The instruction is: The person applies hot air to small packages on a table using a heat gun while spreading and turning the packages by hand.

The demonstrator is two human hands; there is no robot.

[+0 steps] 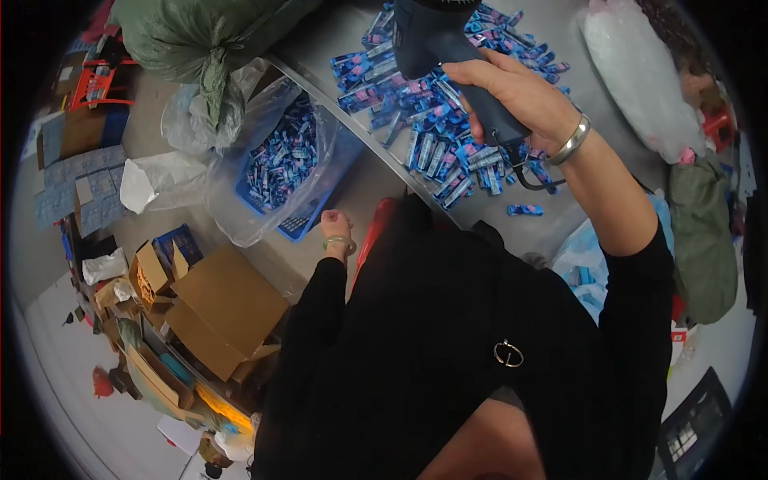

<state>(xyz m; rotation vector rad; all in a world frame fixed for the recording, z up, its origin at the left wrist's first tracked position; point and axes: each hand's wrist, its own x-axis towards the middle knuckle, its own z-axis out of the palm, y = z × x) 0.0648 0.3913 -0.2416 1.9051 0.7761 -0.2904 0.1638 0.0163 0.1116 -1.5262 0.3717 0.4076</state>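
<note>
in the head view, the right hand (532, 92) grips a dark hair dryer (428, 40), fingers wrapped round its handle, above small blue packets (432, 152) strewn on the metal table (552, 244). the left hand (334, 223), fingers curled in together, is near a blue crate (294, 230) lined with clear plastic.

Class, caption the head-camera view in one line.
The right hand grips a dark handheld dryer over scattered blue packets on a grey table, the left hand closed near a lined blue crate.
</note>
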